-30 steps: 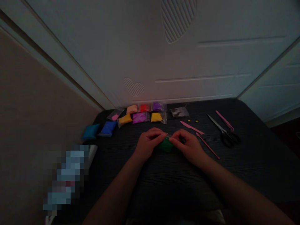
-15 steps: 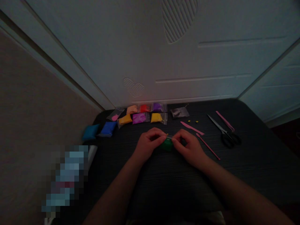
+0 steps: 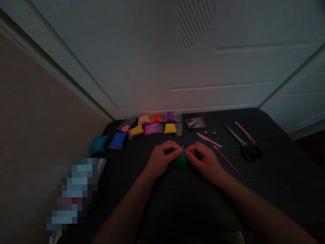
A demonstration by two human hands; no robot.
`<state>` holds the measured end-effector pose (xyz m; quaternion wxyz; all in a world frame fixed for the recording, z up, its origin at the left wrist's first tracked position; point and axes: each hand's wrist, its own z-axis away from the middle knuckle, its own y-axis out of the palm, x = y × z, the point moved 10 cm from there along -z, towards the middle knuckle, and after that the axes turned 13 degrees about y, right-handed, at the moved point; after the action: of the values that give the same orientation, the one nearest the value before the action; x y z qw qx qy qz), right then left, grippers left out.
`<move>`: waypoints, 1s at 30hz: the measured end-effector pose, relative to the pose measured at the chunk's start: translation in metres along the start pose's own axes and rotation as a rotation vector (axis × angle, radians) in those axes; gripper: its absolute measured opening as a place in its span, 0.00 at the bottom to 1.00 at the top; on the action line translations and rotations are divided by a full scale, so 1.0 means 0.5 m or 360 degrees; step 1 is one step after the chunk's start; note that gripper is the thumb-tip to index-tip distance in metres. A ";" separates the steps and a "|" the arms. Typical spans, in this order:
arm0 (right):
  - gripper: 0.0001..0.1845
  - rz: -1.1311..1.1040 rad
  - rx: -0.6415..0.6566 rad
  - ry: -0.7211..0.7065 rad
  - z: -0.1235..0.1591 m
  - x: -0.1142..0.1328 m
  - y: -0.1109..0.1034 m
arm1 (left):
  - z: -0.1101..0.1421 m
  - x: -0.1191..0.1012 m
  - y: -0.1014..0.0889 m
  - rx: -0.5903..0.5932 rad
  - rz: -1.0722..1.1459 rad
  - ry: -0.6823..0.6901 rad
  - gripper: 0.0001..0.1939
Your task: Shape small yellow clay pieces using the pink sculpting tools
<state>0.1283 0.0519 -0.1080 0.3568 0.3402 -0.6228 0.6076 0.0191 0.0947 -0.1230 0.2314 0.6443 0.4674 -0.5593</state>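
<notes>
Pinching with thumb and fingers on both sides, with left hand and right hand nearly tip to tip, a bit below and right of frame center. Gripping the top edge of a little green bag between them, one end each. Green part right below the fingertips in the frame, tucked between the hands. Pretty dark, so can't tell about any contact with the black table. Also a tiny yellow crumb just above the fingertips. Over toward center right, near the right hand, a pink plastic knife and a thin pink stick, then black-handled scissors farther right. Up above the left hand, a yellow bag and a magenta bag lying flat, side by side.
</notes>
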 end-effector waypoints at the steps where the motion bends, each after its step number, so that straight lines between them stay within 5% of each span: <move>1: 0.05 0.0007 -0.0005 -0.0006 0.001 0.001 -0.001 | 0.000 0.001 0.001 0.0008 0.0012 0.0000 0.06; 15: 0.06 -0.0012 0.0037 -0.0004 0.003 0.006 0.002 | 0.000 0.007 0.013 0.0127 -0.0020 -0.0028 0.08; 30: 0.05 -0.0076 -0.0039 0.0058 0.000 -0.003 -0.008 | 0.000 0.004 -0.003 -0.0002 0.0017 -0.0014 0.05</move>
<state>0.1327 0.0515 -0.1071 0.3865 0.3394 -0.6152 0.5975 0.0177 0.0961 -0.1245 0.2368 0.6441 0.4632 -0.5608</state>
